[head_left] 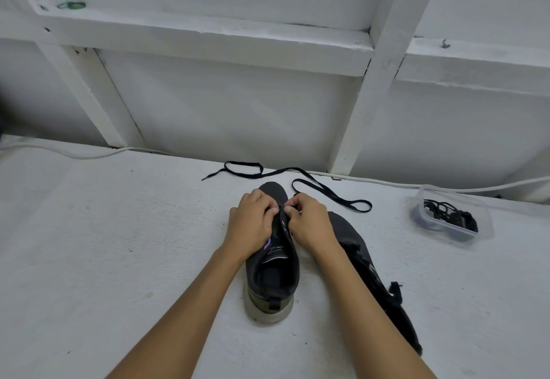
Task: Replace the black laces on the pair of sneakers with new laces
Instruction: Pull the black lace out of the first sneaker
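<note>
With the sneaker (272, 259) pinched at its lowest eyelets between the left hand (250, 223) and right hand (309, 223), the black lace (327, 191) trailing beyond them could be misthreaded if its tip slips.

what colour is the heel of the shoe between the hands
Olive green above a pale, off-white sole, with a black pull tab; the heel shows best in the head view.

- We see one dark sneaker (272, 271) upright, heel toward us, unlaced.
- Second sneaker (361, 256) just right of it — still laced.
- Black lace (300, 180) lies loose beyond them.
</note>
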`<state>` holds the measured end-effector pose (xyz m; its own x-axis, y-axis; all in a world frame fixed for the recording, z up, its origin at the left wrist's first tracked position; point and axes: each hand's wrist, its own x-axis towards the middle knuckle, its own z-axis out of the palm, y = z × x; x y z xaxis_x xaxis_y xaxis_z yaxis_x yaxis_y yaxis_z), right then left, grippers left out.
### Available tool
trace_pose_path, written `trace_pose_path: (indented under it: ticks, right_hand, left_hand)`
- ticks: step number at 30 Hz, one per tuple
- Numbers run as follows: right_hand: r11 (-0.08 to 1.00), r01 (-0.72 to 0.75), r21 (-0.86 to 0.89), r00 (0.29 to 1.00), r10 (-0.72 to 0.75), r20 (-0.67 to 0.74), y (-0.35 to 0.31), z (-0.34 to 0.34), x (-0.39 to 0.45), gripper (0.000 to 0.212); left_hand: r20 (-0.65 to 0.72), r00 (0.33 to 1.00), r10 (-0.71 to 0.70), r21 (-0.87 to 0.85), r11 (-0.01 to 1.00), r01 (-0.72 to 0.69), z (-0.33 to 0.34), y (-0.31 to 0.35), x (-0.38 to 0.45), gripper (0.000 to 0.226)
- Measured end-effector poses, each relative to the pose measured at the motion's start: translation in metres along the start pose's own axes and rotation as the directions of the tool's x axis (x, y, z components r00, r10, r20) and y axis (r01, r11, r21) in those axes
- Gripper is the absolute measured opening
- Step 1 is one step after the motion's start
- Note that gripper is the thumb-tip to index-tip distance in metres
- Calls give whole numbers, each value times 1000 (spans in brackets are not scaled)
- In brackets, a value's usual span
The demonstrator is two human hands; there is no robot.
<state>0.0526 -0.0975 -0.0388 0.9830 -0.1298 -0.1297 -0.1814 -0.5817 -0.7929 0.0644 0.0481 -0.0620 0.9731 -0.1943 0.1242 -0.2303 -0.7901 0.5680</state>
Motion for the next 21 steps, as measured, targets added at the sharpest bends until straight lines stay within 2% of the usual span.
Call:
trace_pose_path:
  ticks: [3,7,11,15,18,21]
  right_hand:
    - [1000,3,-25,1000,-3,-4,-2,7,-3,11]
    - [993,26,-114,999,-24,23,-4,5,-3,11]
    - [998,-32,-49,999,32,-3,-1,6,-3,11]
    - [999,-38,-23,999,37,-14,-1,7,-4,12]
    - [997,-69,32,997,70,-35,0,6,-5,11]
    - [993,-99,69,994,101,-30,0,6,-7,12]
  left_hand:
    - [-8,1000,25,21,999,-25,1,0,0,12]
    - [-72,997,6,-106,994,-14,6,0,-4,9]
    - [-48,997,58,-35,998,-59,5,2,-1,9]
    - [-78,997,-17,-82,997,11,8,7,-3,7]
    - [-54,998,10,-63,998,-14,8,7,-2,8]
    - [-57,998,-23,-68,998,19,8,9,-1,8]
